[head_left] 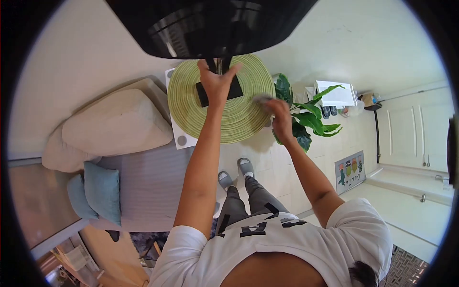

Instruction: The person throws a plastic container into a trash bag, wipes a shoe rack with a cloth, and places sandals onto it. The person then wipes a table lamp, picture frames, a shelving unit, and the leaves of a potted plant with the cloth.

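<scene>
Fingers [204,68] of the left hand [217,87] spread wide, thumb apart, at the neck of the black stand [235,89] below the dark screen [210,33], though whether they grip it I cannot tell. The right hand [282,119] has its fingers closed on a blurred grey cloth [261,98], at the right edge of the round green mat [186,103] on the white counter [177,130], just beside a leafy plant [313,120].

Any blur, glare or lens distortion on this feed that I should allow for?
Head view: fisheye bending, with dark corners; pale reflections streak the glossy black panel; the right hand and the grey item it holds are blurred; the left hand looks sharper.
</scene>
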### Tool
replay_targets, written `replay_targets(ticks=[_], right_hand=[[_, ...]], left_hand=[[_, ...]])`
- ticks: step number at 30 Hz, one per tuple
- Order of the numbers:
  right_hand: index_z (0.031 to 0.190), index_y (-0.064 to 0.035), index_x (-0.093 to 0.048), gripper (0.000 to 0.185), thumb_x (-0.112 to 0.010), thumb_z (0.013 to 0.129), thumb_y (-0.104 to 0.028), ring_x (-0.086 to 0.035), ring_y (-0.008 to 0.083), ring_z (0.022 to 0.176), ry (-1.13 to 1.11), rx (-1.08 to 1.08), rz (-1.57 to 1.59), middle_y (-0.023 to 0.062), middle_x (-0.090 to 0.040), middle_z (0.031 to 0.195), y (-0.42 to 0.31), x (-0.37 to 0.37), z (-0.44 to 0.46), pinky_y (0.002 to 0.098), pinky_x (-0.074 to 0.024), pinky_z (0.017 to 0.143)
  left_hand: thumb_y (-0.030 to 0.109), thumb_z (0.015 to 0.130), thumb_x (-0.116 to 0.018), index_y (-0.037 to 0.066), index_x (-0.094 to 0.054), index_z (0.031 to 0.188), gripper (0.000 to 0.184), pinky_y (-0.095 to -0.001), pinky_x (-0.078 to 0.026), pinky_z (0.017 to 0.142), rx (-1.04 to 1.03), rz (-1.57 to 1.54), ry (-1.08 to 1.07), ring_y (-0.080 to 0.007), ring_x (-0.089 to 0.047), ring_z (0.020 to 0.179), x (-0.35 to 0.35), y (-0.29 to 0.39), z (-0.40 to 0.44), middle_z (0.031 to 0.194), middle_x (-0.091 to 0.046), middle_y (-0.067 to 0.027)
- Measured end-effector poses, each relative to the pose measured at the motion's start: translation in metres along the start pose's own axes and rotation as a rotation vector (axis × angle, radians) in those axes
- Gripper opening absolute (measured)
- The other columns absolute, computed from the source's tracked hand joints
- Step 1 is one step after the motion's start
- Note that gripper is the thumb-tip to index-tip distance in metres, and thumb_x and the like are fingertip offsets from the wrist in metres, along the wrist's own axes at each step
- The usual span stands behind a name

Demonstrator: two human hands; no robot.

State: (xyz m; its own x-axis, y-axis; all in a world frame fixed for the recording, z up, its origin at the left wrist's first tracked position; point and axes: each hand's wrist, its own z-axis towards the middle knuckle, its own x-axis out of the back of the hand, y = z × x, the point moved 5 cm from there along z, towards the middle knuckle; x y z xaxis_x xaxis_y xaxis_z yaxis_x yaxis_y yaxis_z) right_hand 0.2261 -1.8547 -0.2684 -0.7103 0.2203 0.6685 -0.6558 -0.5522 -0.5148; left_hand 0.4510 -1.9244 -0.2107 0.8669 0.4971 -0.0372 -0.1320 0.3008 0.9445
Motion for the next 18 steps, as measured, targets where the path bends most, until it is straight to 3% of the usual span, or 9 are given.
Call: replay_targets(ticks=[1, 2, 3, 5, 8, 12, 14, 16, 18], right_hand=[[0.100, -0.0030, -0.057, 0.030, -0.053, 0.071, 0.005, -0.053, 0.0330, 0.089, 0.159, -0.141, 0.037, 0.0149, -0.055, 0.100, 0.021, 0.005, 0.002, 0.0367, -0.0436, 0.079], [0.100, -0.0030, -0.057, 0.030, -0.053, 0.071, 0.005, -0.053, 0.0330, 0.089, 0.173, -0.156, 0.040, 0.0149, -0.055, 0.100, 0.040, -0.005, 0.003, 0.0367, -0.0436, 0.079], [0.098, -0.0028, -0.058, 0.025, -0.059, 0.073, -0.005, -0.054, 0.0335, 0.083, 0.226, -0.414, 0.081, 0.0152, -0.057, 0.094, 0.072, -0.019, -0.004, 0.0374, -0.0448, 0.075], [0.093, -0.0025, -0.059, 0.044, -0.073, 0.068, -0.035, -0.057, 0.0325, 0.066, 0.172, -0.838, 0.352, 0.0150, -0.059, 0.075, 0.102, -0.041, -0.013, 0.0397, -0.0465, 0.064], [0.085, -0.0034, -0.058, 0.040, -0.072, 0.068, -0.037, -0.059, 0.0311, 0.064, -0.149, -0.967, 0.162, 0.0140, -0.060, 0.069, 0.092, -0.038, -0.006, 0.0402, -0.0461, 0.061], [0.075, -0.0027, -0.052, 0.037, -0.068, 0.070, -0.035, -0.059, 0.0329, 0.067, 0.064, -0.609, -0.068, 0.0146, -0.060, 0.071, 0.042, -0.014, 0.012, 0.0410, -0.0457, 0.061], [0.075, -0.0026, -0.052, 0.034, -0.068, 0.071, -0.032, -0.058, 0.0319, 0.065, -0.005, -0.726, 0.036, 0.0133, -0.059, 0.070, 0.027, -0.025, 0.011, 0.0409, -0.0455, 0.060], [0.089, -0.0041, -0.056, 0.029, -0.065, 0.076, -0.028, -0.057, 0.0298, 0.060, -0.114, -1.191, 0.981, 0.0098, -0.059, 0.074, 0.011, -0.066, -0.008, 0.0383, -0.0412, 0.049], [0.090, -0.0045, -0.056, 0.027, -0.065, 0.077, -0.027, -0.057, 0.0292, 0.069, -0.079, -1.056, 1.160, 0.0100, -0.059, 0.079, -0.024, -0.069, 0.003, 0.0382, -0.0426, 0.055]], left_hand=[[0.017, 0.057, -0.080, -0.004, -0.052, 0.101, 0.056, -0.0257, -0.045, 0.062, -0.035, 0.072, 0.112, -0.0129, -0.059, 0.069, 0.001, 0.016, -0.001, 0.081, -0.063, -0.0095], [0.017, 0.057, -0.080, -0.004, -0.052, 0.101, 0.056, -0.0257, -0.045, 0.062, -0.041, 0.079, 0.093, -0.0129, -0.059, 0.069, -0.004, 0.013, -0.001, 0.081, -0.063, -0.0095], [0.014, 0.058, -0.079, -0.005, -0.055, 0.092, 0.046, -0.0262, -0.045, 0.061, -0.047, 0.074, 0.100, -0.0124, -0.059, 0.065, -0.004, 0.005, 0.001, 0.075, -0.063, -0.0091], [0.006, 0.059, -0.073, -0.006, -0.059, 0.074, 0.024, -0.0263, -0.046, 0.061, -0.100, 0.023, 0.116, -0.0121, -0.059, 0.060, -0.004, -0.005, 0.005, 0.066, -0.063, -0.0071], [-0.001, 0.063, -0.071, -0.004, -0.062, 0.085, 0.024, -0.0226, -0.045, 0.066, -0.145, -0.018, 0.078, -0.0079, -0.056, 0.070, -0.003, -0.005, 0.000, 0.081, -0.063, -0.0028], [-0.005, 0.061, -0.071, -0.005, -0.060, 0.084, 0.026, -0.0253, -0.047, 0.068, -0.132, -0.046, 0.114, -0.0121, -0.058, 0.073, 0.006, -0.002, -0.005, 0.082, -0.061, -0.0066], [-0.008, 0.059, -0.071, -0.005, -0.059, 0.085, 0.029, -0.0265, -0.048, 0.070, -0.140, 0.025, 0.103, -0.0133, -0.058, 0.074, 0.013, -0.006, -0.003, 0.083, -0.061, -0.0080], [-0.009, 0.059, -0.071, -0.005, -0.058, 0.086, 0.030, -0.0267, -0.048, 0.071, -0.087, 0.033, 0.096, -0.0128, -0.057, 0.074, 0.021, 0.002, -0.008, 0.084, -0.060, -0.0077], [-0.010, 0.059, -0.070, -0.005, -0.058, 0.088, 0.031, -0.0268, -0.048, 0.072, -0.100, 0.032, 0.102, -0.0130, -0.058, 0.075, 0.027, 0.010, -0.006, 0.085, -0.060, -0.0080]])
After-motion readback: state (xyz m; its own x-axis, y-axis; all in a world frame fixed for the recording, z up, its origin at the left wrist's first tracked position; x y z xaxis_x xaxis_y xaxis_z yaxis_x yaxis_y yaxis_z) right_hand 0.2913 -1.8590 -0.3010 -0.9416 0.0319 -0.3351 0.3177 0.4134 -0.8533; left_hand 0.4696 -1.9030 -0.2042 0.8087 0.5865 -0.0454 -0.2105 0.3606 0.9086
